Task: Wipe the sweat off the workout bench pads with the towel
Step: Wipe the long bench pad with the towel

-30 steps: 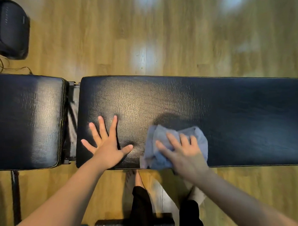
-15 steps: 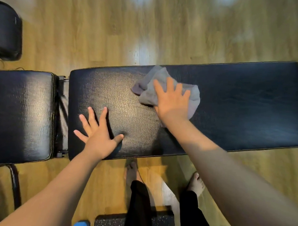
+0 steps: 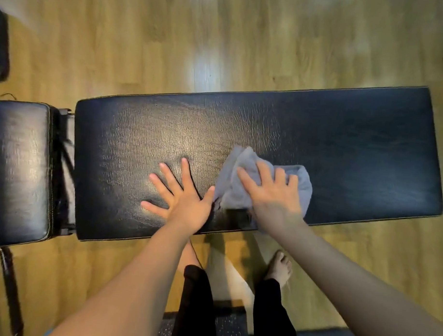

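A long black padded bench pad (image 3: 354,152) runs across the middle of the view, with a shorter black seat pad (image 3: 19,170) to its left across a narrow gap. A crumpled grey towel (image 3: 240,183) lies on the long pad near its front edge. My right hand (image 3: 272,192) presses flat on the towel, fingers spread over it. Just to the left, my left hand (image 3: 182,194) rests flat on the bare pad, fingers apart, its thumb almost touching the towel.
Wood floor (image 3: 219,42) surrounds the bench. My bare feet (image 3: 279,266) stand just in front of the long pad. A dark object (image 3: 0,47) sits at the far left edge. A metal bench leg (image 3: 9,286) slants down at lower left, and a dark speckled mat (image 3: 225,329) lies behind my legs.
My right hand has pulled the towel back from the pad's far edge toward the front edge. The view has shifted, so the bench sits further right and lower. My left hand stays planted.
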Demonstrator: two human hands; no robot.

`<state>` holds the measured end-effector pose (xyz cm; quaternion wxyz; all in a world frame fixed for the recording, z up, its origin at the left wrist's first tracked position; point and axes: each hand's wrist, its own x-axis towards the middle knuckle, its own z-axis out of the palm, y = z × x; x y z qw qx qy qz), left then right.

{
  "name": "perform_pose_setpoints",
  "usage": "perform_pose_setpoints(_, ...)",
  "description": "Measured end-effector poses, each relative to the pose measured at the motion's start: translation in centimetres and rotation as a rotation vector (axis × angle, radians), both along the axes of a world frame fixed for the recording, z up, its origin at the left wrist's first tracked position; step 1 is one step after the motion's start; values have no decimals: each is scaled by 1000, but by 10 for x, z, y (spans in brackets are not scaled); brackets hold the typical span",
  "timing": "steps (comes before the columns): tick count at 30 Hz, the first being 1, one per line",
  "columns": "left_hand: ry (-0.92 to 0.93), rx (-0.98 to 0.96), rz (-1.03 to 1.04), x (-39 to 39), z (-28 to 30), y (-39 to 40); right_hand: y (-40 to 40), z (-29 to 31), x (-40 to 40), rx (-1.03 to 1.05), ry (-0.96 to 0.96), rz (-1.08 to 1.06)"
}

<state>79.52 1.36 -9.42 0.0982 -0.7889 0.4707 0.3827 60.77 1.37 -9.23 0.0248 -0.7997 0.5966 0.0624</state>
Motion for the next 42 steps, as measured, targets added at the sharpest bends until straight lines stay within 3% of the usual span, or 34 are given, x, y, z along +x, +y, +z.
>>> perform_pose_setpoints(7, -12, 48, -10, -1, 0, -7, -157, 0, -4, 72, -6, -278)
perform_pose_setpoints(10, -27, 49, -31, -2, 1, -5, -176, 6, -2, 74, -48, -343)
perform_pose_setpoints(20, -50, 62, -23, -5, 2, -5, 55, 2, -39, 32, -65, 161)
perform_pose_setpoints(26, -74, 53, -13, -6, -1, -5, 12, 1, -77, 30, -104, 372)
perform_pose_setpoints(29, -89, 38, -18, -7, -2, -4, -58, -4, -76, 3, -30, 274)
perform_pose_setpoints(35, -92, 27, -17, -5, -5, 0, -172, -3, -53, 56, 44, -120)
perform_pose_setpoints(39, -80, 34, -16, -5, -3, -1, -161, 2, -38, 70, 5, -268)
perform_pose_setpoints(42, -82, 45, -9, -5, -2, -2, -104, 7, -40, 107, 0, -152)
